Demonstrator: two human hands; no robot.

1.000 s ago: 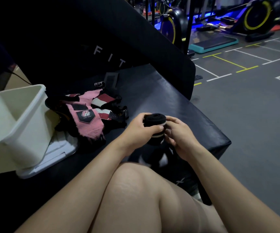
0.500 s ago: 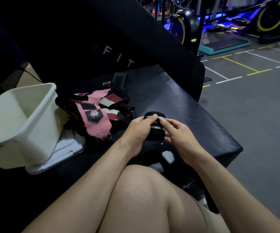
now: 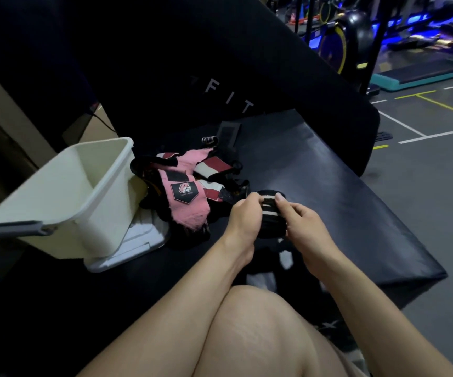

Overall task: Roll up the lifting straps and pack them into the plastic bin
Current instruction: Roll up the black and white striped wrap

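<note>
Black strap roll [image 3: 270, 213] gripped by left hand [image 3: 244, 213] and right hand [image 3: 305, 224]. Keep wraps tight; plastic bin [image 3: 65, 197] waits at 9 o'clock.

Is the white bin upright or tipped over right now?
Tipped. The white bin leans with its open mouth tilted toward the camera, propped on its flat lid. No straps show inside.

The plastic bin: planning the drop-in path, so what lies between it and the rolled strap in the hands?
In the head view, a pile of unrolled pink, red-and-white straps lies between the white plastic bin and the rolled black strap.
</note>
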